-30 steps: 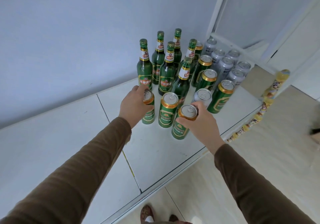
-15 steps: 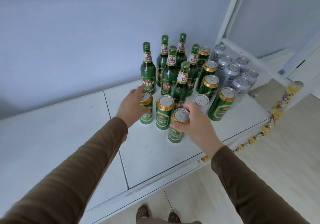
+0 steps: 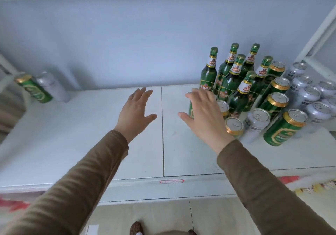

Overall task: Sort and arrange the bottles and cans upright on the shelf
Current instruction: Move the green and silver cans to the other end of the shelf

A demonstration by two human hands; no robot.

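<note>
Several green glass bottles (image 3: 230, 82) stand upright at the back right of the white shelf (image 3: 91, 134). Green cans with gold rims (image 3: 283, 127) and silver cans (image 3: 307, 96) stand upright around and to the right of them. My left hand (image 3: 135, 113) hovers open over the shelf's middle, holding nothing. My right hand (image 3: 205, 116) is open too, fingers spread, in front of the nearest green cans (image 3: 233, 125) and partly hiding one. At the far left a green can (image 3: 33, 88) and a silver can (image 3: 52, 86) stand together, blurred.
The wall (image 3: 127, 44) backs the shelf. A white frame post (image 3: 320, 31) rises at the right. A seam (image 3: 162, 134) splits the shelf boards between my hands. The shelf's front edge (image 3: 171, 181) carries a small red label. Tiled floor and my shoes show below.
Both hands have let go of the green cans they held and moved left, now open. The view has swung left, bringing two cans at the far left into sight.
</note>
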